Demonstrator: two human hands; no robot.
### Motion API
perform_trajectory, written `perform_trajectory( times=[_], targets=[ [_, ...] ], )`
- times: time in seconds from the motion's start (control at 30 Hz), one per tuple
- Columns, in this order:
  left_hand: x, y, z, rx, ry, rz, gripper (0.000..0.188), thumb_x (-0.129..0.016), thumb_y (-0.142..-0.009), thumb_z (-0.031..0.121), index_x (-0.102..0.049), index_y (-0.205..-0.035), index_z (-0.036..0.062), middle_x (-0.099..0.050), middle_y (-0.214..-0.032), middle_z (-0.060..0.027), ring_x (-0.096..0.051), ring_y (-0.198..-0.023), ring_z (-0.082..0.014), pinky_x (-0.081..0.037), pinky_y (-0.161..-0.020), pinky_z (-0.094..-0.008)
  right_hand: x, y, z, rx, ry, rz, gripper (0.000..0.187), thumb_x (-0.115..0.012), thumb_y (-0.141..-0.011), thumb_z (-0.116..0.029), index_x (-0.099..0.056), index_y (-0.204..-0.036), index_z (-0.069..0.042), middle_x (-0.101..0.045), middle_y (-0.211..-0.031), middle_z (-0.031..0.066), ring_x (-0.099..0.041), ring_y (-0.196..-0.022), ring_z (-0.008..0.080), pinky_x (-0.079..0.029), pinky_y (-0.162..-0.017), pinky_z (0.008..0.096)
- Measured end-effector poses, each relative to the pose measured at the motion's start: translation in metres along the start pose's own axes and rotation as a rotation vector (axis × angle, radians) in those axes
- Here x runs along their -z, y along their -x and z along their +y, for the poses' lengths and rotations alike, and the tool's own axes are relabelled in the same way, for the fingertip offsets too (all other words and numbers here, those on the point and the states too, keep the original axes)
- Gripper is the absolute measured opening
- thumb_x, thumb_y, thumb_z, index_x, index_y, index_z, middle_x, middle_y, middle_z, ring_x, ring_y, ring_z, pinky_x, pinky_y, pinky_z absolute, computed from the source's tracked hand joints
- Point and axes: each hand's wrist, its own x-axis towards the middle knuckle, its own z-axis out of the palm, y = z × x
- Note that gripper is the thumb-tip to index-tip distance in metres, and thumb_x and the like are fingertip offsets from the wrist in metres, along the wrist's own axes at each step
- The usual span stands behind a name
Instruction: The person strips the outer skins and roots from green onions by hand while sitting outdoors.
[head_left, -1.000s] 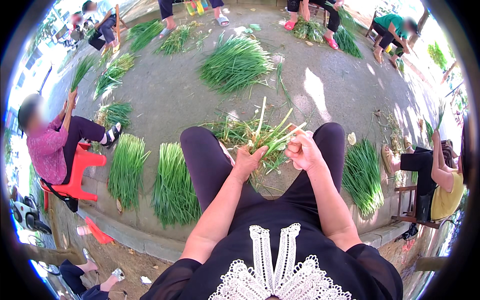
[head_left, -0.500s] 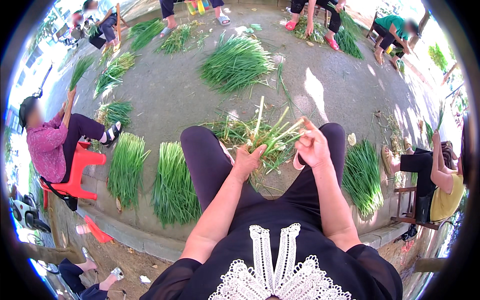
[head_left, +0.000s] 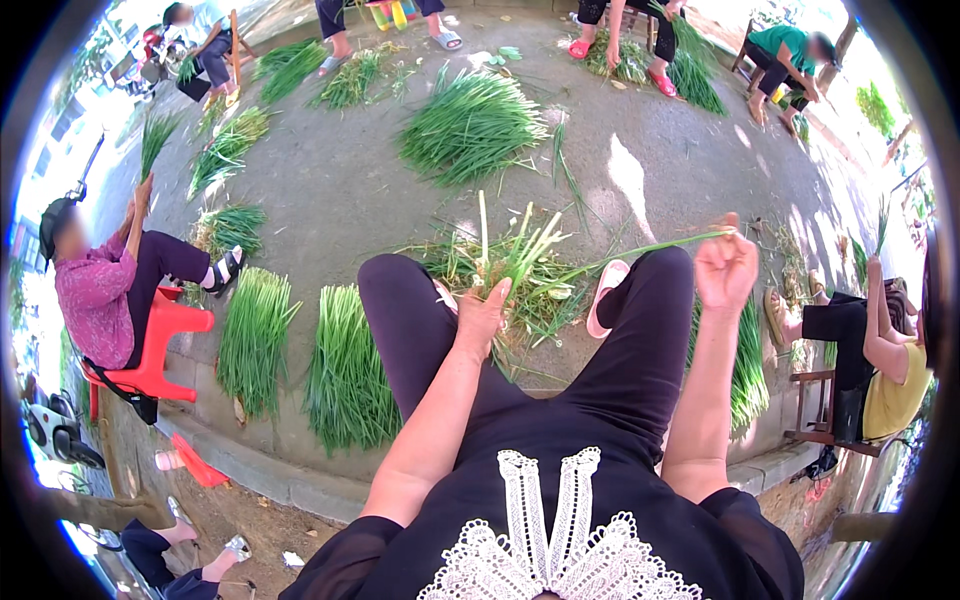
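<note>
Rough grey concrete ground (head_left: 340, 190) lay strewn with long green scallion heaps (head_left: 470, 125). The left hand (head_left: 482, 315) gripped a pale-stemmed bunch (head_left: 520, 255); the right hand (head_left: 725, 268) pinched one thin green leaf (head_left: 640, 250).

rough concrete ground (head_left: 340, 190), seemingly glossy plastic chair (head_left: 165, 340)

Counts: 2 own hands, left hand (head_left: 483, 318) and right hand (head_left: 725, 268). 2 neat bundles of green onions near left (head_left: 253, 340) (head_left: 345, 370), 1 big pile far centre (head_left: 470, 125). 1 red plastic chair (head_left: 160, 345) left. 1 pink sandal (head_left: 604, 295).
</note>
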Motion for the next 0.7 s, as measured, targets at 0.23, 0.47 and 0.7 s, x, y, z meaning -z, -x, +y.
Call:
perform_trajectory(
  times=[0.23, 0.47, 0.7],
  targets=[
    [0.000, -0.002, 0.000, -0.004, -0.025, 0.015, 0.025, -0.067, -0.080, 0.023, -0.057, -0.090, 0.0032, -0.055, -0.070, -0.0026, -0.039, -0.042, -0.0057, -0.029, -0.036, -0.0189, -0.011, 0.012, 0.012, 0.161, 0.604, 0.173, 0.026, -0.049, -0.078, 0.003, -0.051, -0.104, 0.001, -0.050, -0.065, 0.0021, -0.042, -0.048, 0.0085, -0.034, -0.043, 0.0212],
    [-0.004, 0.007, 0.007, 0.011, -0.058, -0.007, 0.027, -0.068, -0.078, 0.025, -0.056, -0.088, 0.0026, -0.056, -0.068, -0.0021, -0.040, -0.043, -0.0052, -0.030, -0.036, -0.0180, 0.001, 0.058, 0.108, -0.501, 1.216, -0.076, 0.017, -0.051, -0.077, 0.001, -0.060, -0.092, 0.002, -0.047, -0.057, -0.0017, -0.043, -0.045, 0.0064, -0.032, -0.042, 0.0197],
    [-0.005, 0.005, 0.004, -0.002, -0.086, -0.054, 0.022, -0.066, -0.080, 0.021, -0.059, -0.091, 0.0037, -0.058, -0.070, -0.0026, -0.044, -0.046, -0.0053, -0.031, -0.037, -0.0183, 0.012, 0.043, 0.134, -0.108, 1.338, -0.131, 0.054, -0.053, -0.077, -0.003, -0.035, -0.128, 0.003, -0.054, -0.108, 0.0113, -0.048, -0.060, 0.0066, -0.042, -0.057, 0.0203]
  ],
)
